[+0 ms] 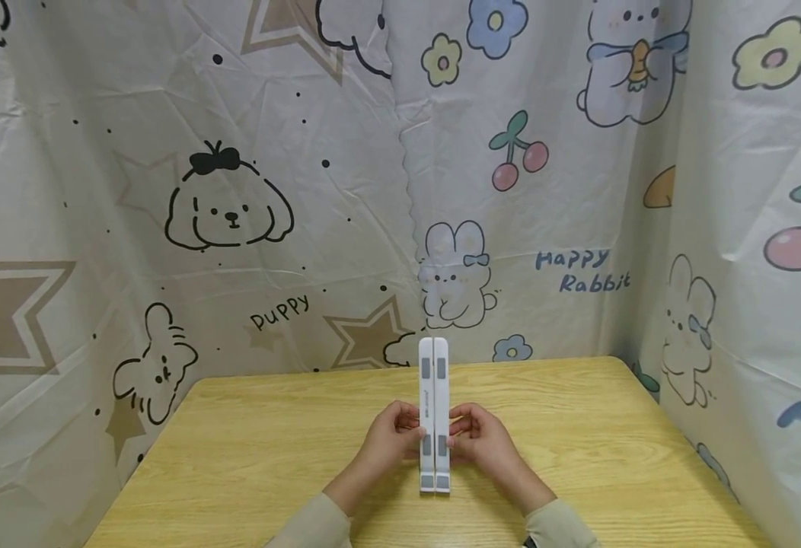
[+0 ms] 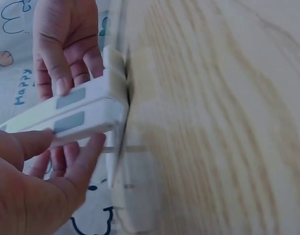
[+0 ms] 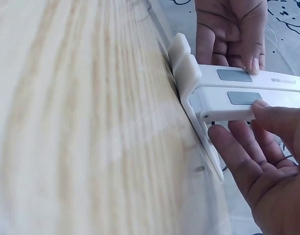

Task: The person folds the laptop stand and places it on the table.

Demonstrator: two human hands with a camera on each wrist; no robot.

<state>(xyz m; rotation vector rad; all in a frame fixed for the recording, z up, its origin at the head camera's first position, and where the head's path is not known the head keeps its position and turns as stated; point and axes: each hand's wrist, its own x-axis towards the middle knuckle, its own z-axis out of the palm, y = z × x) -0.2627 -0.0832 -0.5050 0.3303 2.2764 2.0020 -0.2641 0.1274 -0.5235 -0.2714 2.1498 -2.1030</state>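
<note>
While the white stand (image 1: 441,411) rests on the worktop (image 1: 270,434), my left hand (image 1: 388,435) pinches its left side, my right hand (image 1: 486,437) its right.

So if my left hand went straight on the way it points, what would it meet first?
The stand, which your left hand touches with its thumb. Past that, probably your right hand on the other side, though depth is hard to judge.
</note>
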